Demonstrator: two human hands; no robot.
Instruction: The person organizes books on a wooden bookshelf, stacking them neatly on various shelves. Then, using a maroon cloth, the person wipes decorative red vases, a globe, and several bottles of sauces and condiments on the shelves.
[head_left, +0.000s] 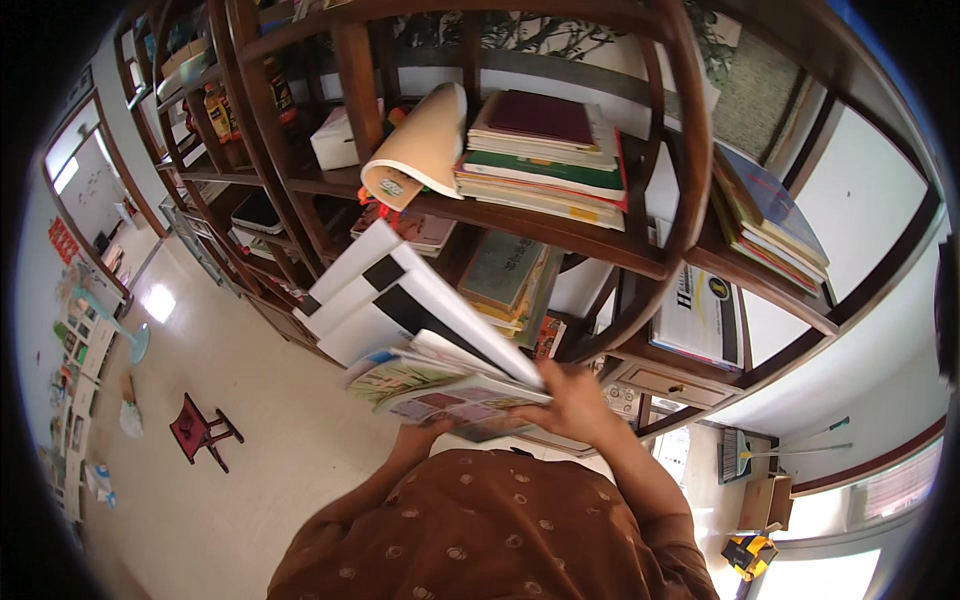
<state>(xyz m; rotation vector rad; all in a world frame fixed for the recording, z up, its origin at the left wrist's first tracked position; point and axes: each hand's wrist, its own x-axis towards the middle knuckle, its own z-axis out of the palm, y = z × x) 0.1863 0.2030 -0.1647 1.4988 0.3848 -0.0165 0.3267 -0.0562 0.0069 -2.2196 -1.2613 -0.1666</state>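
Both hands hold a loose bundle of magazines and booklets in front of my chest. My right hand (574, 401) grips its right end, thumb toward me and fingers on the far side. Beneath the near edge, my left hand (431, 427) supports the bundle and is mostly covered by it. White booklets with black bands (420, 300) fan out at the far side, tilted up to the left. Nearer to me, colourful picture magazines (450, 397) lie partly spread and look slightly blurred.
A dark wooden shelf unit (555, 221) with a round frame stands ahead. It bears a stack of books (544, 161), a curled cardboard sheet (420, 146), older books (502, 274) and leaning books (772, 210). A folding stool (202, 431) stands on the floor at left; a broom (750, 454) leans at right.
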